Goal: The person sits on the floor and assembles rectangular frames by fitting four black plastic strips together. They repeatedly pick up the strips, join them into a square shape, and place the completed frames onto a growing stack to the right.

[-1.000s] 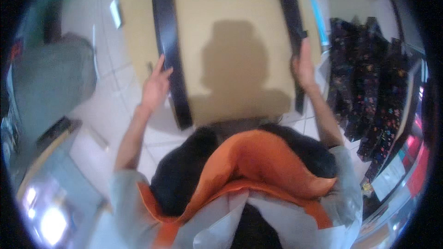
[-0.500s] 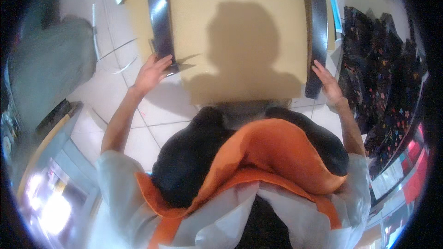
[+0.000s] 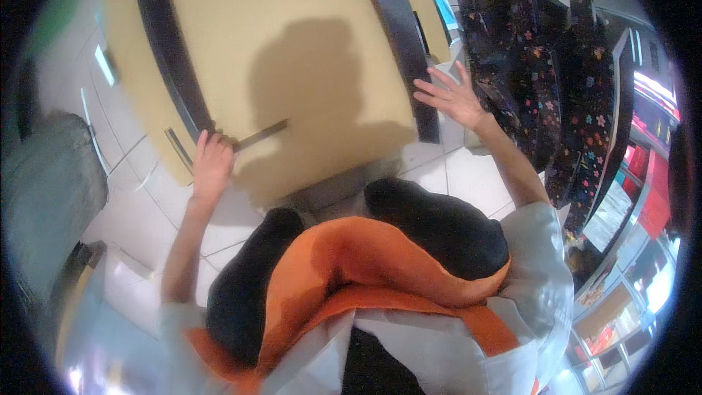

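A large tan panel (image 3: 292, 0) lies before me, with my shadow across it. Dark strips run along both sides: the left strip (image 3: 164, 36) and the right strip (image 3: 395, 29). Tan edge flaps with narrow slots show outside them. At the near end of the left strip, my left hand (image 3: 213, 164) has its fingers bent over it. A thin dark bar shape (image 3: 263, 134) reaches from those fingers across the panel; I cannot tell whether it is a tab or a slot. My right hand (image 3: 453, 100) is spread, fingertips at the right strip's outer edge near its lower end.
Dark flower-printed pieces (image 3: 541, 95) stand in a group to the right. A grey rounded object (image 3: 58, 183) is at the left. White floor tiles (image 3: 131, 208) surround the panel. My knees in black trousers (image 3: 439, 230) and an orange apron (image 3: 351, 249) are close to its near edge.
The view has turned, so the panel sits tilted and further left. The left fingers have bent over the strip's end. My right fingers have spread apart. The thin dark bar shape now shows.
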Action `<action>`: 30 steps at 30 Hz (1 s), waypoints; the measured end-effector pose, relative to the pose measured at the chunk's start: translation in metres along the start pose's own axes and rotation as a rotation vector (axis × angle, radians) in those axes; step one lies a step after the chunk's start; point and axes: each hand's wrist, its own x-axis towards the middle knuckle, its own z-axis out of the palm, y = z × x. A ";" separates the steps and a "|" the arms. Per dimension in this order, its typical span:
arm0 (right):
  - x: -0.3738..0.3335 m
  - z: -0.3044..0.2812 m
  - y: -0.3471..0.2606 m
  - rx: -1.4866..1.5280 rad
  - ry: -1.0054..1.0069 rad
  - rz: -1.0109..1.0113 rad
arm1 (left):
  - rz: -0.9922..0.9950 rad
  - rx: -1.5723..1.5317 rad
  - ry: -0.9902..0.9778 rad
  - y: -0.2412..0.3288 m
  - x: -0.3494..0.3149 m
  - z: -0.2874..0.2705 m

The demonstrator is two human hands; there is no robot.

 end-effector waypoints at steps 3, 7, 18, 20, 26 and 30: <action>0.007 0.000 0.016 0.054 0.007 -0.111 | 0.072 -0.005 -0.044 -0.004 0.009 0.003; 0.010 0.004 0.031 0.307 0.080 -0.002 | 0.089 -0.053 -0.010 -0.009 0.008 0.002; 0.034 0.013 0.047 0.636 0.412 0.155 | 0.137 -0.073 0.154 -0.019 0.003 0.018; 0.063 -0.026 0.013 0.431 0.295 0.071 | 0.161 -0.088 0.089 -0.012 0.001 0.012; 0.090 0.013 -0.024 0.032 0.186 0.001 | 0.067 -0.030 -0.053 0.032 0.047 0.007; 0.092 0.010 -0.025 -0.012 0.195 -0.018 | 0.264 -0.167 -0.055 0.064 0.097 0.009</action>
